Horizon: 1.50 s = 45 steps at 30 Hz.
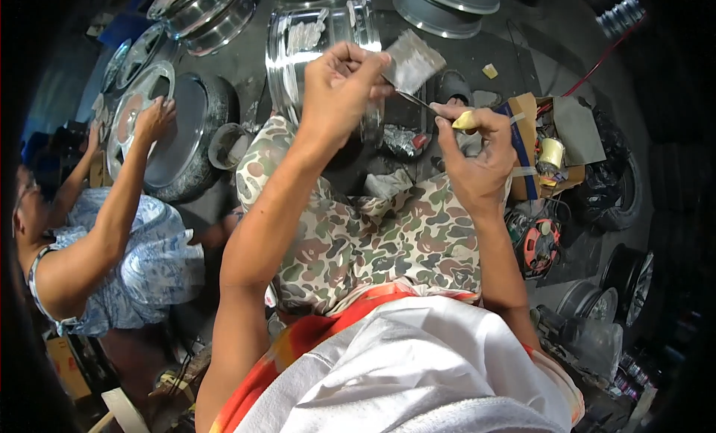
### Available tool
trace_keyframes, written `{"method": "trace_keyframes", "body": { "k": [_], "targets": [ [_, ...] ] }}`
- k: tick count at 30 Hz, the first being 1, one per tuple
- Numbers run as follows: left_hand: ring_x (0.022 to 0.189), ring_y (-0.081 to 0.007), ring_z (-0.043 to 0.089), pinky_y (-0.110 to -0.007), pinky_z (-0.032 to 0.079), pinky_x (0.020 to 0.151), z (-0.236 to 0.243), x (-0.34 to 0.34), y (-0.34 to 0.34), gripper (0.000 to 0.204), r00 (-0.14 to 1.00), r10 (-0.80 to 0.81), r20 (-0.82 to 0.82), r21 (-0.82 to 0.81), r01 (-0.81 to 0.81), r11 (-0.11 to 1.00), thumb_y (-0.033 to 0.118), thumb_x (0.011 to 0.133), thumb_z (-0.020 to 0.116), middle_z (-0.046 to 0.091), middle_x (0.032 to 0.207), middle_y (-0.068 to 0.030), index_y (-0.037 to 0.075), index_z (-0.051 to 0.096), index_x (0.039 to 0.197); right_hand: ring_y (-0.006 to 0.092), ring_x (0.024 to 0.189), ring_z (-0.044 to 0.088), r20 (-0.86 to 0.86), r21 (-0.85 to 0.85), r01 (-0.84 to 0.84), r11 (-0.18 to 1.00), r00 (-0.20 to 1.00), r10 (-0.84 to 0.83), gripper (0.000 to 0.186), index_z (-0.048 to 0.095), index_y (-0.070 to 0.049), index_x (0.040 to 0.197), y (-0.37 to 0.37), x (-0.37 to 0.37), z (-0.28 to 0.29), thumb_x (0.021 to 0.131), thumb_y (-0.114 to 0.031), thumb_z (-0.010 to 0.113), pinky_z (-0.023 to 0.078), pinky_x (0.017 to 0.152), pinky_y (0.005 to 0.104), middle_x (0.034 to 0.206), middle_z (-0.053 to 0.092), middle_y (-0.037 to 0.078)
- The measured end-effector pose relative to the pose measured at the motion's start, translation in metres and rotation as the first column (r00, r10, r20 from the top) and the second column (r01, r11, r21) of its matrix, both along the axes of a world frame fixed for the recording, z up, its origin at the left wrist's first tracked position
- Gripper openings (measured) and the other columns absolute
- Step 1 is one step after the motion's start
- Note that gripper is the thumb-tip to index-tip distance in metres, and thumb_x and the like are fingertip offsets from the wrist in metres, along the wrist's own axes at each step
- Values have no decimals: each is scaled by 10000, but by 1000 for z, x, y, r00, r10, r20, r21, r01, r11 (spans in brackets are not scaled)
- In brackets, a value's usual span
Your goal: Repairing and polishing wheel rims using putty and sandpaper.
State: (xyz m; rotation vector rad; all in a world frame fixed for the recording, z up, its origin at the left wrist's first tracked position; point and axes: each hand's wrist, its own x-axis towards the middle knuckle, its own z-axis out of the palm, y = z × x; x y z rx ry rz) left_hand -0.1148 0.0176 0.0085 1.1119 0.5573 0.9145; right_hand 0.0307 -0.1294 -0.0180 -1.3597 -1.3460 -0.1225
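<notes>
Pinched in my left hand [343,97] is a grey, smeared square plate [414,60], raised over a chrome wheel rim [287,67] with whitish patches. A thin metal tool [414,99] spans from the plate to my right hand [477,153], whose fingers are closed on it. A pale yellow lump [464,120] sits at my right fingertips; whether it is part of the tool I cannot tell. The rim stands upright just beyond my camouflage-clad knees.
A co-worker [112,261] at the left grips a silver wheel [119,146] beside a tyre [194,179]. More rims [447,19] lie ahead. At the right are a cardboard box [522,108], an orange reel [541,246], black bags [611,172] and dark wheels [626,276].
</notes>
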Motion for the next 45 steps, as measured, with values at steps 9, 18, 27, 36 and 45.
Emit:
{"method": "trace_keyframes", "body": {
  "k": [9, 18, 27, 36, 45],
  "targets": [
    [853, -363, 719, -455, 568, 766, -104, -49, 10, 136, 317, -4, -948, 298, 894, 334, 51, 828, 696, 741, 922, -197, 19, 768, 939, 144, 925, 671, -611, -153, -250, 956, 784, 107, 707, 346, -15, 1446, -26, 37, 32, 865, 109, 730, 597, 829, 299, 1137, 674, 260],
    [937, -391, 722, -459, 605, 797, -313, -54, 10, 161, 71, 98, -993, 87, 982, 170, 89, 853, 633, 707, 1003, -210, 15, 738, 949, 125, 880, 673, -668, -393, -249, 885, 739, -89, 615, 396, 51, 1405, -24, 67, -48, 888, 66, 730, 530, 842, 248, 989, 712, 143],
    [1216, -429, 590, -498, 531, 977, -385, -41, -21, 390, 82, 26, -996, 86, 899, 429, 266, 792, 790, 668, 1185, -235, 28, 726, 1095, 113, 871, 679, -557, -572, -184, 799, 802, -214, 546, 438, 39, 1393, -31, 77, -80, 911, 61, 692, 524, 788, 233, 971, 710, 120],
    [1075, -254, 707, -372, 569, 1031, -163, 11, -44, 391, 463, -850, -251, -700, 520, 490, 270, 1056, 485, 669, 1187, -189, -83, 598, 1182, 114, 884, 674, -633, -563, -174, 808, 719, -286, 505, 463, 29, 1356, -60, 67, -59, 906, 70, 689, 520, 813, 244, 958, 712, 104],
    [1005, -124, 671, -290, 547, 935, -72, 0, -89, 280, 794, -590, -146, -319, 526, 788, 181, 1051, 566, 696, 1103, -62, -30, 642, 1219, 152, 887, 676, -687, -306, -101, 947, 712, -147, 661, 350, 31, 1476, -73, 1, -45, 901, 117, 665, 535, 809, 267, 983, 704, 157]
  ]
}}
